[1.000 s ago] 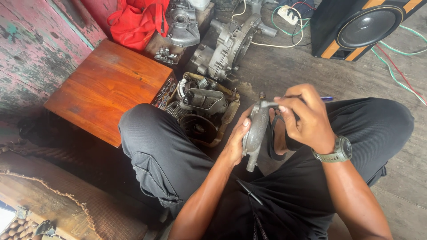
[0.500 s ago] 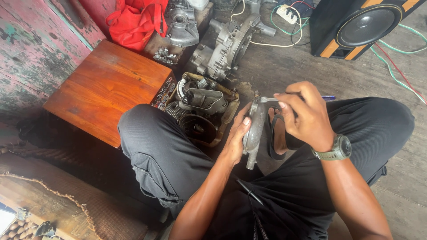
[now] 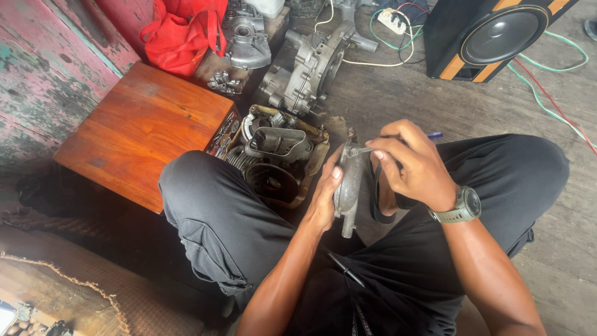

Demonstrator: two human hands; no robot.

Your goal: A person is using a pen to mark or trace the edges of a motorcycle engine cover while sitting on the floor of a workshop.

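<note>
I sit cross-legged in black trousers on a plank floor. My left hand (image 3: 324,198) grips a grey cast-metal engine part (image 3: 348,186) upright over my lap. My right hand (image 3: 415,165), with a grey-green watch on its wrist, pinches a thin metal tool (image 3: 364,150) whose tip rests at the top of that part. A dark rubber ring (image 3: 377,205) hangs just behind the part, under my right palm.
A cardboard box of engine parts (image 3: 277,155) sits in front of my left knee. A low wooden table (image 3: 146,127) stands left. Engine casings (image 3: 308,65), a red bag (image 3: 180,31), a speaker (image 3: 494,34) and coloured cables (image 3: 559,74) lie farther back.
Both hands and the metal part stay together over my lap; the part has shifted slightly and my right hand has turned a little at its top.
</note>
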